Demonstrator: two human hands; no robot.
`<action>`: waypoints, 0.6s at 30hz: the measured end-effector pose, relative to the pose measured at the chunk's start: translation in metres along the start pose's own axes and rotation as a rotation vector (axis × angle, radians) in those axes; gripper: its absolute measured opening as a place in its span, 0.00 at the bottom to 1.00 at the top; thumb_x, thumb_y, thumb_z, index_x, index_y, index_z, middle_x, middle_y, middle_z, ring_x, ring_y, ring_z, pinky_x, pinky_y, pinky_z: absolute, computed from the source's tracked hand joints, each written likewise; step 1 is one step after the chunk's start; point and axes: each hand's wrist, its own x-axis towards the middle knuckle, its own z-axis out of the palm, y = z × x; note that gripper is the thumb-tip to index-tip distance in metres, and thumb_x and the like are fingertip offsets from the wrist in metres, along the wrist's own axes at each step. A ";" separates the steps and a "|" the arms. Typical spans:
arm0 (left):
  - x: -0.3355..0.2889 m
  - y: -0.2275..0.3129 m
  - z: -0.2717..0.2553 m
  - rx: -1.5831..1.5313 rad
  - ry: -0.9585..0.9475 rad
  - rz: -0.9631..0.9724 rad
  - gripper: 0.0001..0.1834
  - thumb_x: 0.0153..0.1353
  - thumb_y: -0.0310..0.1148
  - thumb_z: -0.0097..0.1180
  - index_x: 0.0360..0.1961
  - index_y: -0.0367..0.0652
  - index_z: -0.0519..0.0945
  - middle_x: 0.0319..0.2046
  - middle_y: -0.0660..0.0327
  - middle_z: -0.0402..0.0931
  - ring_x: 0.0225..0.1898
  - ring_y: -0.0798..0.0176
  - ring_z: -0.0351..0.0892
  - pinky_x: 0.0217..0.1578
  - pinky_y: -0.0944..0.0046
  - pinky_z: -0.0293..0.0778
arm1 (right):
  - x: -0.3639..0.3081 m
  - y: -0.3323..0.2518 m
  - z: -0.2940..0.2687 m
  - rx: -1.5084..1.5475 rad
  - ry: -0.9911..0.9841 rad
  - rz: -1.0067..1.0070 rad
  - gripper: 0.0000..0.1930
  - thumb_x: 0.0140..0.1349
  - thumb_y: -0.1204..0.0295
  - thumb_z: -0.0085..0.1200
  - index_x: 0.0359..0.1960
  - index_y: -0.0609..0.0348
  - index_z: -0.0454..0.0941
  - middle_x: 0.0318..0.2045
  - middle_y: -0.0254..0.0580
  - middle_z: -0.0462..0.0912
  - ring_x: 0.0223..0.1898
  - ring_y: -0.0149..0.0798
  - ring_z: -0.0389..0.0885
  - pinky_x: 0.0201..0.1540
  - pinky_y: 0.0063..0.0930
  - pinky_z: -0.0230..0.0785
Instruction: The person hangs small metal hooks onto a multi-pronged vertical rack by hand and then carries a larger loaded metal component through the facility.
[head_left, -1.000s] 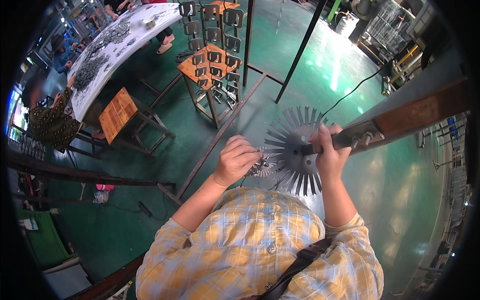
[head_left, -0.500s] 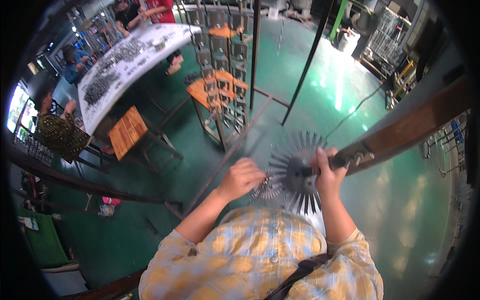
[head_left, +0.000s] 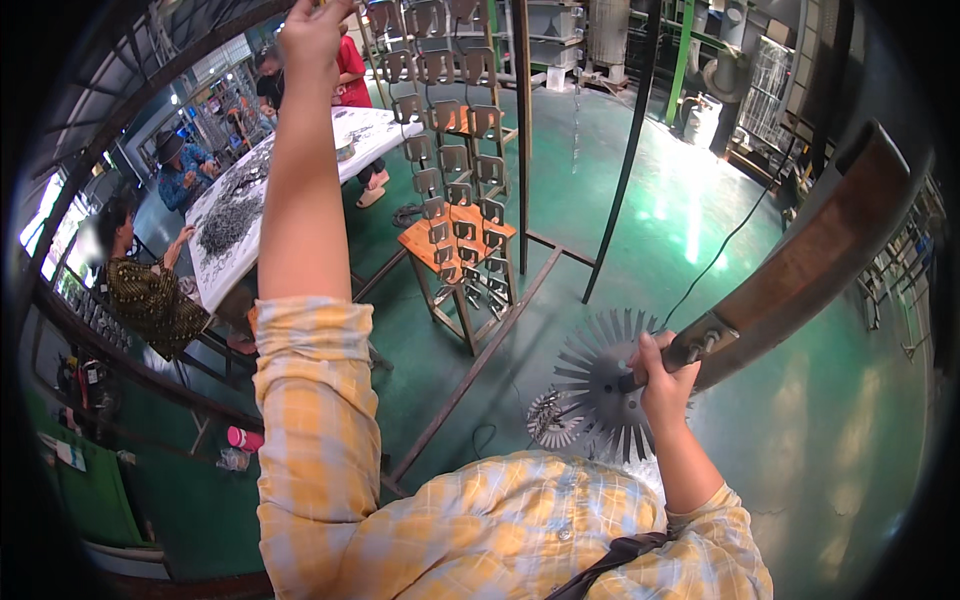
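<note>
My left hand (head_left: 312, 40) is raised high at the top edge, its fingers pinched together. Whatever they hold, if anything, is too small or cut off to name. Beside it hang several chains of flat metal plates (head_left: 452, 158), linked one below another. Low at the right, my right hand (head_left: 664, 388) is wrapped round a dark metal rod (head_left: 690, 350), which is bolted to a curved brown metal bar (head_left: 800, 270). Under that hand is a large grey disc with many slotted teeth (head_left: 590, 372). A smaller slotted disc (head_left: 560, 428) with small metal pieces on it lies to its left.
A wooden stool (head_left: 432, 240) stands behind the hanging plates. People sit and stand round a white table (head_left: 208, 278) heaped with small dark parts at the far left. Thin dark poles (head_left: 625, 150) and a floor-level frame bar (head_left: 480, 365) cross ahead. A cable (head_left: 715, 262) runs over the green floor.
My left hand has risen from beside the small slotted disc to the top edge, leaving that disc in plain view. My right hand keeps its grip on the rod. The view has tilted up.
</note>
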 end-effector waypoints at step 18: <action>0.010 0.005 -0.048 -0.041 -0.080 0.020 0.13 0.50 0.25 0.57 0.38 0.34 0.75 0.32 0.59 0.77 0.31 0.72 0.75 0.25 0.74 0.68 | -0.003 -0.004 0.000 -0.057 0.051 -0.011 0.14 0.53 0.77 0.52 0.13 0.58 0.63 0.10 0.31 0.66 0.11 0.23 0.62 0.14 0.17 0.55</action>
